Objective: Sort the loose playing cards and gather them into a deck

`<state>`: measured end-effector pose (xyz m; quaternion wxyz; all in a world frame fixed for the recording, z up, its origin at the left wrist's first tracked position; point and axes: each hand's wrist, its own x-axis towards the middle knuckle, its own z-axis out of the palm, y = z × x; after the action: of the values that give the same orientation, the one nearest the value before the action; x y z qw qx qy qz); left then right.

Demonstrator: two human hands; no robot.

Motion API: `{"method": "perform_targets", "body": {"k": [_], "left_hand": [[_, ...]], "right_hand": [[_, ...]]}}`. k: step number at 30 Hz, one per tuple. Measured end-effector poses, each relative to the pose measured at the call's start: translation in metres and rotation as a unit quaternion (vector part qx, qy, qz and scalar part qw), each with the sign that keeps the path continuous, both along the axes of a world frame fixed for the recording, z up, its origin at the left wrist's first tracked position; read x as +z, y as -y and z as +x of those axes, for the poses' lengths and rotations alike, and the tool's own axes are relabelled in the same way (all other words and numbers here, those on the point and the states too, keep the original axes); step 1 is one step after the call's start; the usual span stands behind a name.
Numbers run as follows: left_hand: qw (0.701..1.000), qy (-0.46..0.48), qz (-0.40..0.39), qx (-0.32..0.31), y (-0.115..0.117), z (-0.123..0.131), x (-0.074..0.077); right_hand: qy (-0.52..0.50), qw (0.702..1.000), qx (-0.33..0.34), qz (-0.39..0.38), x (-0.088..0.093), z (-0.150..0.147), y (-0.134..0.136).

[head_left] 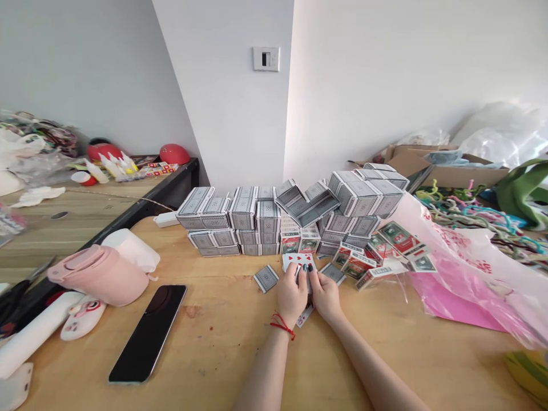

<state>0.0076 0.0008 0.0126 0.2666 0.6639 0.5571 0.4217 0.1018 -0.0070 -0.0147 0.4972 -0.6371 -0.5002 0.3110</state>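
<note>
Both hands meet at the front middle of the table, with fingers closed on playing cards. A face-up playing card with red hearts shows just beyond my fingertips. My left hand pinches the cards from the left side, a red string round its wrist. From the right, my right hand grips them with its thumb close to the left one. Under the hands, a loose card pokes out. One patterned card piece lies face down to the left, another to the right. My palms hide most of the held cards.
Behind the hands stand stacked blocks folded from grey-backed cards. Several card boxes lie to the right, beside a pink plastic bag. A black phone and a pink cup are on the left.
</note>
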Motion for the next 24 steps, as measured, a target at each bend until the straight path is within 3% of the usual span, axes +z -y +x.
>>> {"method": "perform_targets", "body": {"k": [13,19,24], "left_hand": [[0.999,-0.031,0.007,0.037,0.0011,0.0035,-0.0065],[1.000,0.021,-0.009,0.019,-0.0005,0.0015,-0.0099],[1.000,0.008,-0.015,0.005,0.0001,-0.0013,-0.0077]], "right_hand": [[0.115,0.992,-0.028,0.052,0.0046,0.0023,0.0032],[0.123,0.991,-0.026,0.052,0.0032,0.0032,0.0025],[0.095,0.994,-0.027,0.047,0.0012,0.0042,0.0020]]}}
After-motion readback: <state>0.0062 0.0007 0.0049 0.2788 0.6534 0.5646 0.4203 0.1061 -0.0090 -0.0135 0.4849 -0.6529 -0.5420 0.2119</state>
